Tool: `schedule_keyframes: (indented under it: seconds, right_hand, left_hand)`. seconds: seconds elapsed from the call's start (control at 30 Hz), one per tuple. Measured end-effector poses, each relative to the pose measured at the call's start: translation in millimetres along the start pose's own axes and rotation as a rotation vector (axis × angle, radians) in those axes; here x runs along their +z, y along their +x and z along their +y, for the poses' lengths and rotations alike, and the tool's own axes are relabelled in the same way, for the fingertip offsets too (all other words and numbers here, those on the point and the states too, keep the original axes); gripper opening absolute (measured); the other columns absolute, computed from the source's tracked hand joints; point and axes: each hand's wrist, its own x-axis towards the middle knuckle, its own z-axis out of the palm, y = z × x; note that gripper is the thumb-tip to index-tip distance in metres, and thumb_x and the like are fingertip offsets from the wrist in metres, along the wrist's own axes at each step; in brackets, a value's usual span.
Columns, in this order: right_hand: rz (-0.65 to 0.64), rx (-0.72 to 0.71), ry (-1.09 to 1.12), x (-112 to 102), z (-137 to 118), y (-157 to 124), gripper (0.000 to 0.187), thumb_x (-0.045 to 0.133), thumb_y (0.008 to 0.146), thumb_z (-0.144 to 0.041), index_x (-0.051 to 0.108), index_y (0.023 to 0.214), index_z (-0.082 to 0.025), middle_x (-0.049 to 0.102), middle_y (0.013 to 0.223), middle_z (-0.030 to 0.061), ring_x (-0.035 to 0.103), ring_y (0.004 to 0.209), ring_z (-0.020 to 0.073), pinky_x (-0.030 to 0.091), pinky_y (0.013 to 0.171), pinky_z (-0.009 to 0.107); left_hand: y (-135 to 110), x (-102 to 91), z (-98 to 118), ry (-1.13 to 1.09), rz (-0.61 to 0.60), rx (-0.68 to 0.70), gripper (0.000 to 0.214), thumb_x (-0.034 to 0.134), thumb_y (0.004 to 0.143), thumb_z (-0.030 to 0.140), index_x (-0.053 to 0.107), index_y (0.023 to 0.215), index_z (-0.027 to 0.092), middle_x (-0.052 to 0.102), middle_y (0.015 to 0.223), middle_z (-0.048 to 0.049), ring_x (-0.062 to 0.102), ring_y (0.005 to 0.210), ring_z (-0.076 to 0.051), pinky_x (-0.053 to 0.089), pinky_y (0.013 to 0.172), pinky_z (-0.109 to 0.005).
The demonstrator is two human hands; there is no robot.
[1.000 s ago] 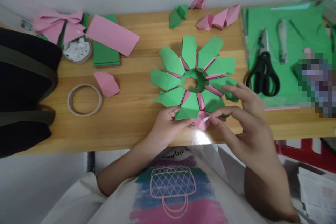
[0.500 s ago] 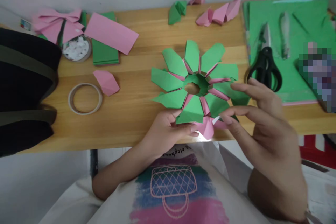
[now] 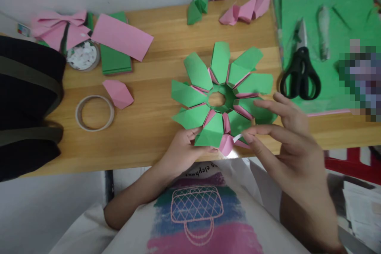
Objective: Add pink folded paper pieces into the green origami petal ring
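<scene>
A ring-shaped paper flower (image 3: 220,61), with green folded petals and pink folds between them, is tilted near the table's front edge. My left hand (image 3: 181,147) grips its lower left side, and the green petals partly hide those fingers. A pink folded paper piece (image 3: 226,145) shows beneath the flower's front side. Between thumb and index finger, my right hand (image 3: 293,152) pinches a small white strip (image 3: 237,138) close to the front petals. The other fingers of that hand extend by the right petals; whether they touch is unclear.
At left are a tape roll (image 3: 95,113), a pink folded piece (image 3: 119,94), a tub of white scraps (image 3: 83,55), and pink paper (image 3: 123,36). Folded pieces (image 3: 245,10) lie at the back. Black-handled scissors (image 3: 301,67) rest on green sheets (image 3: 324,91) at right. A dark bag (image 3: 26,99) stands far left.
My right hand has moved slightly left with the white strip. The flower has tilted and turned a little in my left hand, whose thumb is now more covered by a petal.
</scene>
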Motion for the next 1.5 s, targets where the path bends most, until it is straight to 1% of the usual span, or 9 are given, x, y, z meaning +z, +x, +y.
schedule_keyframes:
  seconds: [0.2,0.53,0.67,0.73,0.87,1.03,1.2,1.33,1.5]
  right_hand:
    - [-0.021,-0.03,-0.025,1.6,0.1,-0.5,0.003,0.069,0.083,-0.022,0.067,0.084,-0.024,0.06,0.128,0.0084,0.042,0.137,0.0348,0.037,0.11,0.061]
    - [-0.004,-0.003,0.034,3.9,-0.6,-1.6,0.009,0.069,0.083,-0.02,0.065,0.088,-0.026,0.06,0.126,0.0059,0.046,0.135,0.032,0.036,0.111,0.061]
    - [0.142,0.071,0.162,8.1,-2.0,-2.6,0.029,0.07,0.08,-0.02,0.061,0.107,-0.026,0.063,0.12,0.0069,0.054,0.125,0.0291,0.038,0.111,0.059]
    - [0.166,0.077,0.16,9.2,-2.5,-3.6,0.04,0.071,0.079,-0.019,0.059,0.117,-0.028,0.064,0.117,0.0058,0.056,0.122,0.0289,0.04,0.109,0.059]
    - [0.127,0.08,0.142,10.2,-1.6,-5.9,0.049,0.069,0.081,-0.019,0.055,0.126,-0.033,0.065,0.117,0.0044,0.058,0.12,0.0287,0.044,0.107,0.056]
    - [0.076,-0.007,0.081,11.3,0.5,-4.8,0.058,0.072,0.077,-0.02,0.05,0.13,-0.027,0.066,0.118,0.0071,0.057,0.12,0.0303,0.044,0.104,0.055]
    - [-0.006,-0.074,-0.019,10.6,-2.3,-1.2,0.05,0.07,0.08,-0.026,0.052,0.127,-0.025,0.066,0.119,0.0093,0.058,0.119,0.0304,0.045,0.102,0.053]
    - [-0.028,-0.099,-0.069,10.7,-4.2,-0.5,0.045,0.067,0.083,-0.027,0.052,0.125,-0.026,0.067,0.118,0.0099,0.058,0.118,0.0308,0.044,0.102,0.055]
    - [-0.045,-0.113,-0.104,12.6,-2.8,-1.9,0.045,0.065,0.085,-0.029,0.05,0.127,-0.025,0.064,0.121,0.0117,0.057,0.121,0.0326,0.044,0.101,0.057]
  left_hand:
    - [-1.3,-2.4,-2.1,0.043,-0.017,0.019,0.027,0.079,0.063,0.017,0.075,0.09,0.018,0.077,0.099,-0.0031,0.07,0.097,-0.025,0.055,0.088,-0.035]
    - [-3.6,-3.5,-7.4,0.087,-0.017,0.016,0.025,0.08,0.065,0.02,0.075,0.09,0.018,0.076,0.096,-0.004,0.07,0.091,-0.023,0.057,0.082,-0.033]
    - [-3.8,-3.9,-9.0,0.099,-0.01,0.001,0.024,0.08,0.065,0.021,0.075,0.088,0.017,0.076,0.089,-0.0037,0.07,0.084,-0.022,0.057,0.077,-0.033]
    - [-3.8,-4.0,-9.0,0.108,-0.006,-0.004,0.023,0.08,0.064,0.021,0.074,0.086,0.017,0.076,0.087,-0.0033,0.07,0.083,-0.022,0.057,0.076,-0.032]
    - [-3.7,-3.5,-7.3,0.109,-0.004,0.007,0.022,0.079,0.065,0.02,0.074,0.087,0.018,0.076,0.09,-0.0029,0.07,0.084,-0.021,0.057,0.078,-0.032]
    - [-4.0,-2.4,-6.1,0.099,-0.005,-0.003,0.024,0.079,0.063,0.022,0.074,0.086,0.017,0.076,0.089,-0.003,0.07,0.082,-0.021,0.057,0.077,-0.032]
    - [-4.3,-2.4,-7.7,0.074,-0.005,-0.021,0.023,0.081,0.063,0.024,0.073,0.083,0.016,0.076,0.086,-0.0035,0.07,0.08,-0.02,0.057,0.076,-0.032]
    - [-4.8,-3.0,-7.3,0.079,-0.015,-0.007,0.023,0.081,0.064,0.026,0.072,0.083,0.016,0.075,0.088,-0.004,0.07,0.082,-0.021,0.057,0.075,-0.032]
    - [-4.9,-2.5,-6.1,0.022,-0.043,-0.004,0.014,0.076,0.069,0.024,0.073,0.08,0.017,0.076,0.082,-0.0025,0.071,0.079,-0.019,0.057,0.076,-0.03]
